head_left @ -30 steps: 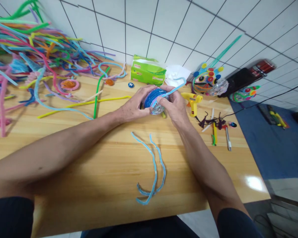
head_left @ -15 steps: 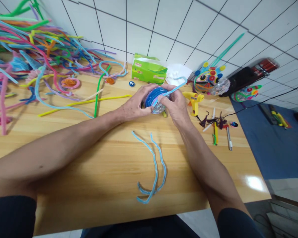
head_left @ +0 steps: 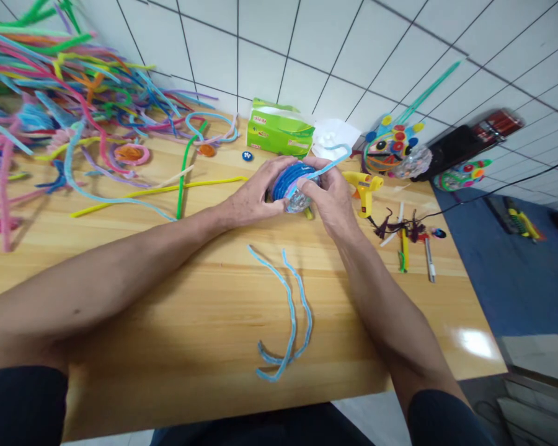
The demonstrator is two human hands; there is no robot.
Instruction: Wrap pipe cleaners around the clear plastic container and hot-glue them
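Across the wooden table (head_left: 190, 291), one green tissue pack (head_left: 279, 131) stands by the wall. My left hand (head_left: 255, 193) and right hand (head_left: 333, 197) close round one blue-coiled piece (head_left: 286, 182) between them, just in front of the pack. Its clear, crinkled end faces me, slightly rightward; my fingers hide too much to tell its long axis surely. One yellow glue gun (head_left: 365, 191) lies beside my right hand. Two pale-blue stems (head_left: 292, 310) lie nearer me, crossing low down. Under my right thumb, one light-blue strand (head_left: 330, 165) points up and rightward. One blue button (head_left: 247, 156) is smallest.
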